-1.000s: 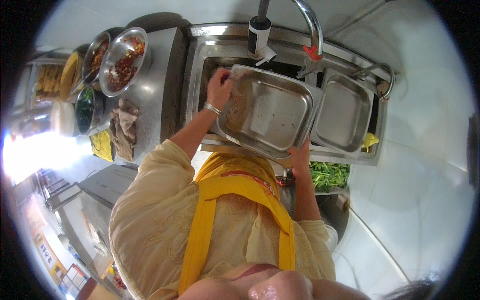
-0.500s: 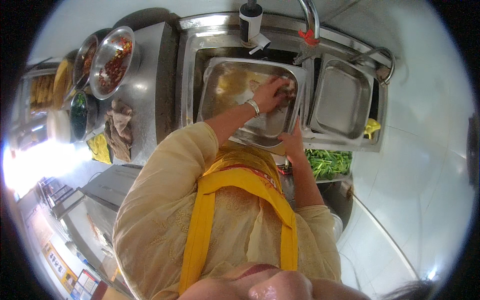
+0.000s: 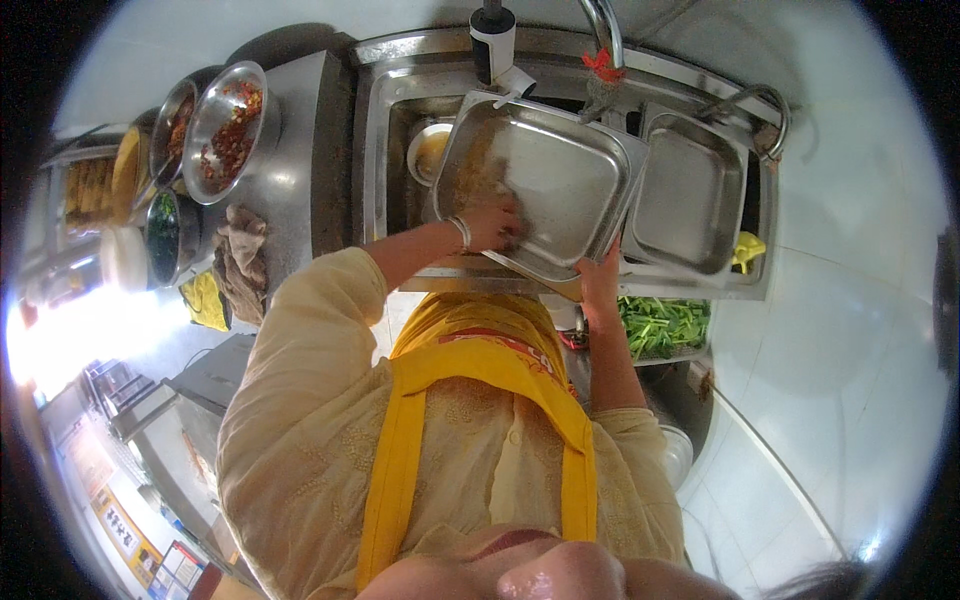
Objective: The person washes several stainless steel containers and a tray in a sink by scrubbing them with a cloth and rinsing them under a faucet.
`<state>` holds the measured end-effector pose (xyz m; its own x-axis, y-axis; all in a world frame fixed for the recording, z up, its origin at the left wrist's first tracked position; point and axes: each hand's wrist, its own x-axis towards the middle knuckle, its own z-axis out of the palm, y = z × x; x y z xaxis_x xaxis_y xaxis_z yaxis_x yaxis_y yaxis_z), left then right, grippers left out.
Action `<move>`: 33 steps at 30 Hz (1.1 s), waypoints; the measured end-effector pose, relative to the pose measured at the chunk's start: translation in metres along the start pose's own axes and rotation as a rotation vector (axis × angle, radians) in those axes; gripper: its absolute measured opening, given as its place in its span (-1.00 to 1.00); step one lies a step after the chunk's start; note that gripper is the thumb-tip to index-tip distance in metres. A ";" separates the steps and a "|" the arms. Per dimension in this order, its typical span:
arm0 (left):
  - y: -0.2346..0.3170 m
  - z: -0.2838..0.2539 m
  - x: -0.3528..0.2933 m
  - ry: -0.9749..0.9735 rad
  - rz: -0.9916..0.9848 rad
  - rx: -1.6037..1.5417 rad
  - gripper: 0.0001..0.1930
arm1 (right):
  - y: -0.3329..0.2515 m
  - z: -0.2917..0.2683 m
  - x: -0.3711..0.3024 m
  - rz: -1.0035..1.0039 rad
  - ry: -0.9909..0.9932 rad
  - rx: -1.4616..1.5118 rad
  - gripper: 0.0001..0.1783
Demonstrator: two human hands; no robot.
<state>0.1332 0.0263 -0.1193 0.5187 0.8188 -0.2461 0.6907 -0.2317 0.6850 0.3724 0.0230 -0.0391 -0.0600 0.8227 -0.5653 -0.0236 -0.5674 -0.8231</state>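
Observation:
A rectangular steel tray (image 3: 565, 165) sits tilted over the left sink basin, with brownish wet residue on its left side. My left hand (image 3: 495, 222), a bangle at its wrist, presses down inside the tray near its lower left edge. Its fingers are curled on something dark that is smeared by motion and mostly hidden. At the tray's near right corner, my right hand (image 3: 600, 285) grips the rim. To the left of the tray, a round bowl (image 3: 418, 165) with a yellowish inside shows in the basin.
Another steel tray (image 3: 685, 195) rests over the right basin, beside a yellow cloth-like item (image 3: 747, 251). The faucet (image 3: 603, 25) hangs above. Chopped greens (image 3: 662, 325) lie in a container below right. On the left counter stand a bowl of red pieces (image 3: 228, 135) and a brown rag (image 3: 242, 262).
The tray has shifted right and turned, tilting up and uncovering the bowl at its left. My left hand has swept from the tray's right side to its lower left. My right hand keeps the rim.

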 end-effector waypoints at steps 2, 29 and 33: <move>-0.035 -0.003 -0.008 0.050 -0.061 0.165 -0.74 | -0.003 -0.003 -0.002 -0.023 -0.005 -0.055 -0.03; 0.085 -0.027 0.024 -0.559 0.203 -0.635 -0.78 | 0.022 0.000 0.008 -0.176 0.006 -0.005 -0.35; 0.038 0.003 0.004 -0.478 0.334 -0.526 -0.82 | 0.037 -0.004 0.009 -0.220 0.033 -0.072 -0.35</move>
<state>0.1631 0.0195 -0.0963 0.9001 0.4067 -0.1565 0.1924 -0.0487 0.9801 0.3750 0.0097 -0.0747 -0.0289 0.9276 -0.3725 0.0390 -0.3713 -0.9277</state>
